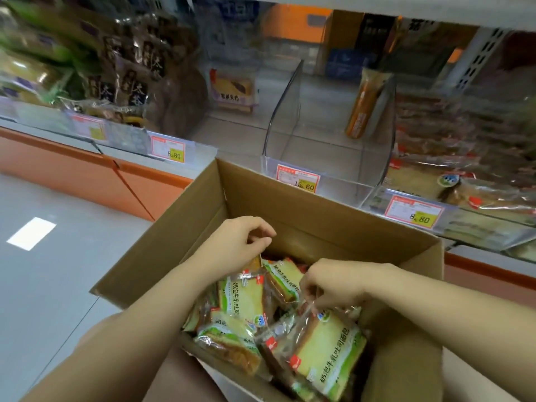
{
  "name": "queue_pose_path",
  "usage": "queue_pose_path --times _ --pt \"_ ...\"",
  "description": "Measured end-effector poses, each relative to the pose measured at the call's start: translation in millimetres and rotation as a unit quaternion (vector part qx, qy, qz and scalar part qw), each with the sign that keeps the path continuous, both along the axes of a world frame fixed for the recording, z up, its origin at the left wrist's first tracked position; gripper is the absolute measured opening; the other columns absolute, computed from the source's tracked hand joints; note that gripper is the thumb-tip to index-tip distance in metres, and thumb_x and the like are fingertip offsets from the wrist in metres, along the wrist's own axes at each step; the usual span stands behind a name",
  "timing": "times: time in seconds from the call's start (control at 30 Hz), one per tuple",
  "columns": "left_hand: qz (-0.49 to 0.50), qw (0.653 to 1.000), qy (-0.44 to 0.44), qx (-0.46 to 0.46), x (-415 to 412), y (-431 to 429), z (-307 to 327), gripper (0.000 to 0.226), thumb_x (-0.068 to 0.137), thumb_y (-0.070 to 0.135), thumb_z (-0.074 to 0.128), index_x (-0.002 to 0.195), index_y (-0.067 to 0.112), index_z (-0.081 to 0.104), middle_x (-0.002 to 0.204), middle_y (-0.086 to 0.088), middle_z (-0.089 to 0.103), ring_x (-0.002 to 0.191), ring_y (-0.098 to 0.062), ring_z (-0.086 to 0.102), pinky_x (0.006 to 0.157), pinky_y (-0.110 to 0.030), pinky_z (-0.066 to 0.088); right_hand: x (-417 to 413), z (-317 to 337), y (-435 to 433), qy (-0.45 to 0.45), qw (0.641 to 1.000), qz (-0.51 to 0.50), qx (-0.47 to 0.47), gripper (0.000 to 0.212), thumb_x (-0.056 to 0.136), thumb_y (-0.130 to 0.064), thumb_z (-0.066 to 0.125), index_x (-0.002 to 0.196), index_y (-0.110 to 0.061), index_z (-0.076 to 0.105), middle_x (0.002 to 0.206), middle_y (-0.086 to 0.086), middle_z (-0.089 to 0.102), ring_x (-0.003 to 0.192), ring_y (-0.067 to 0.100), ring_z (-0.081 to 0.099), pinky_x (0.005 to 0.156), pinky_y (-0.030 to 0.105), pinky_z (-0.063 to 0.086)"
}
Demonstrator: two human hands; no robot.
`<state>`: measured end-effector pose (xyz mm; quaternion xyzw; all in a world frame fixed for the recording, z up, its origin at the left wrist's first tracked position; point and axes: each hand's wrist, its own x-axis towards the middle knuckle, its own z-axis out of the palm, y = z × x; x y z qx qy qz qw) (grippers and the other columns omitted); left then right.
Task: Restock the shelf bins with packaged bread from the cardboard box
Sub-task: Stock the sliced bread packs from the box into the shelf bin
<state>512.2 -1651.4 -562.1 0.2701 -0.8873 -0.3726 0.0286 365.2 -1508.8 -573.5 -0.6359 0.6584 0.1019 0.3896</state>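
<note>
One open brown cardboard box [319,216], holding many clear-film, green-printed packs of yellow sliced bread [229,343]. We log the left hand [237,245], fingertips curled, pinching the top seam of the left pack [243,297]. The right hand [333,285] pinches the seam of the right pack [327,355] in the same way. Both packs are inside the box.

Destination: a clear plastic shelf bin [348,169] just beyond the box, holding one upright orange packet [362,111].

Risks, in our judgement:
- Thin film slips or tears out of so small a pinch, and a pack drops.
- A swinging pack catches the box wall or the bin's rim.
- Soft slices are crushed if we grip harder.

Left pack: hangs seam-up, long axis near upright, printed face toward us.

Right pack: long axis slants from the pinched seam at upper left down to lower right, face up.
</note>
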Motion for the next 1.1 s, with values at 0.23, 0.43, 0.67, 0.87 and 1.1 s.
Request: queue_pose_path --times 0.23,0.43,0.67,0.87,1.1 --pt "-0.173 0.980 -0.085 0.050 -40.6 6.8 57.8 0.051 0.079 0.049 0.069 0.126 0.033 0.054 0.119 0.017 0.060 0.103 0.004 0.057 0.093 -0.017 0.045 -58.8 80.4 13.2 0.007 0.961 -0.142 -0.236 0.012 0.085 -0.023 0.068 0.076 -0.025 0.060 0.078 -0.010 0.064 0.076 0.001 0.058 0.071 0.020 0.047" --pt "-0.180 0.975 -0.008 -0.133 -92.3 17.0 117.3 0.051 0.085 0.034 0.068 0.132 0.030 0.049 0.129 0.011 0.056 0.105 0.000 0.050 0.086 -0.015 0.038 -93.0 127.3 38.6 0.026 0.879 -0.264 -0.396 0.012 0.083 -0.021 0.069 0.076 -0.024 0.059 0.082 -0.007 0.068 0.076 0.005 0.061 0.066 0.019 0.048" --pt "-0.175 0.960 0.115 -0.187 -143.3 44.9 153.5 0.046 0.088 0.027 0.064 0.132 0.030 0.050 0.125 0.011 0.056 0.099 -0.001 0.054 0.078 -0.011 0.040 -120.9 151.3 72.5 0.027 0.756 -0.368 -0.540 0.020 0.086 -0.019 0.064 0.078 -0.033 0.054 0.095 -0.014 0.067 0.083 0.003 0.063 0.069 0.023 0.054" --pt "-0.197 0.942 0.151 -0.225 -183.7 69.5 143.5 0.049 0.090 0.025 0.062 0.136 0.025 0.047 0.130 0.003 0.055 0.112 -0.013 0.054 0.094 -0.030 0.047 -145.9 135.2 96.5 0.060 0.714 -0.436 -0.544 0.021 0.087 -0.015 0.064 0.077 -0.029 0.053 0.093 -0.014 0.065 0.084 0.009 0.063 0.072 0.020 0.048" --pt "-0.246 0.918 0.145 -0.275 -220.9 82.3 126.5 0.045 0.091 0.023 0.060 0.134 0.022 0.049 0.132 -0.003 0.054 0.119 -0.021 0.051 0.098 -0.039 0.045 -163.0 109.3 119.7 0.073 0.701 -0.491 -0.511 0.021 0.086 -0.014 0.066 0.074 -0.027 0.054 0.079 -0.007 0.063 0.075 0.021 0.061 0.068 0.034 0.047"
